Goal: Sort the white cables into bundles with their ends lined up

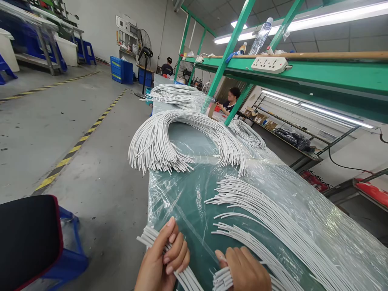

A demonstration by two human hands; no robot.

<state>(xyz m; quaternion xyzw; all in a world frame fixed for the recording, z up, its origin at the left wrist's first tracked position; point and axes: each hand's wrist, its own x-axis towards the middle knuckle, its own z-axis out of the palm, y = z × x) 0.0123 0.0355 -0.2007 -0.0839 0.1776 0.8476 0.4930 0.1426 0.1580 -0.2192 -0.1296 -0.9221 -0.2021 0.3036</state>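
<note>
My left hand is closed around a small bundle of white cables at the near left edge of the green table. To its right, my right hand has its fingers curled round the ends of another bundle of white cables. Loose white cables fan out across clear plastic sheeting just beyond my right hand. A big arched bundle of white cables lies farther up the table.
More cable bundles lie at the far end. A green shelf frame with a power strip overhangs the right side. A seated person works behind it. A blue stool with dark cushion stands at my left, beside the grey floor.
</note>
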